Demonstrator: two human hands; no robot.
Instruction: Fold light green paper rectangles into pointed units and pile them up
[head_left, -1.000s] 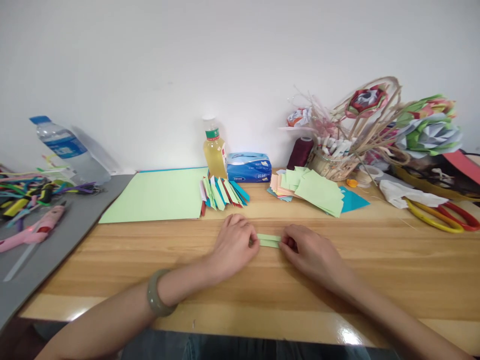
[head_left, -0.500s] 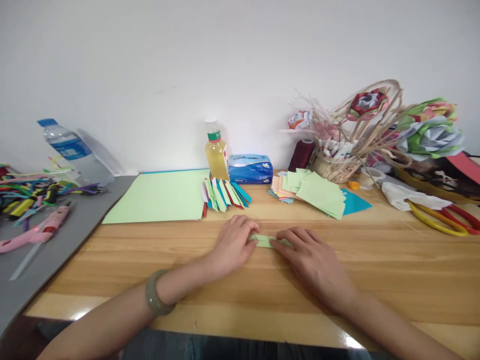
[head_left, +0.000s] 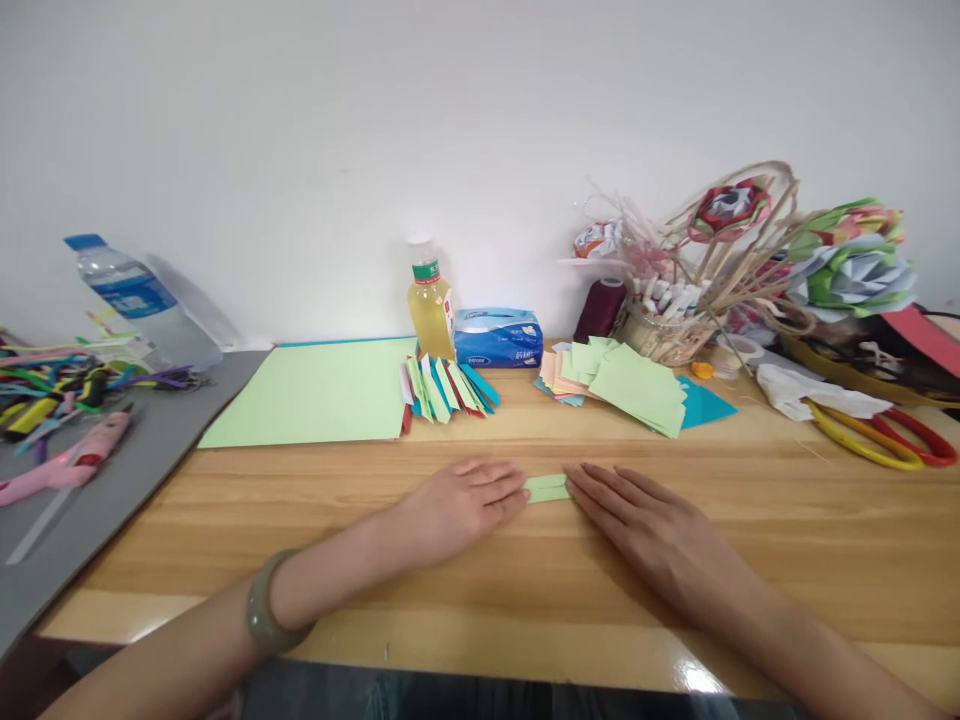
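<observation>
A small folded strip of light green paper (head_left: 547, 488) lies flat on the wooden table, a crease line running along its length. My left hand (head_left: 465, 508) rests palm down with its fingers stretched over the strip's left end. On the right end lie the straight fingertips of my right hand (head_left: 649, 525), also flat. Both ends of the strip are hidden under the fingers. Beyond it stands a bunch of folded paper pieces (head_left: 450, 390) in green, blue, red and white. To their right is a loose stack of green paper squares (head_left: 637, 385).
Large green sheets (head_left: 307, 395) lie at the back left. A drink bottle (head_left: 431, 305) and a tissue pack (head_left: 499, 338) stand near the wall. On the grey mat at left are a pink glue gun (head_left: 75, 460) and a water bottle (head_left: 135, 300). Scissors (head_left: 874, 435) lie at right.
My fingers have gone from bent, pinching the green strip, to flat and stretched out on it. My right hand has shifted slightly right, and more of the strip's middle shows.
</observation>
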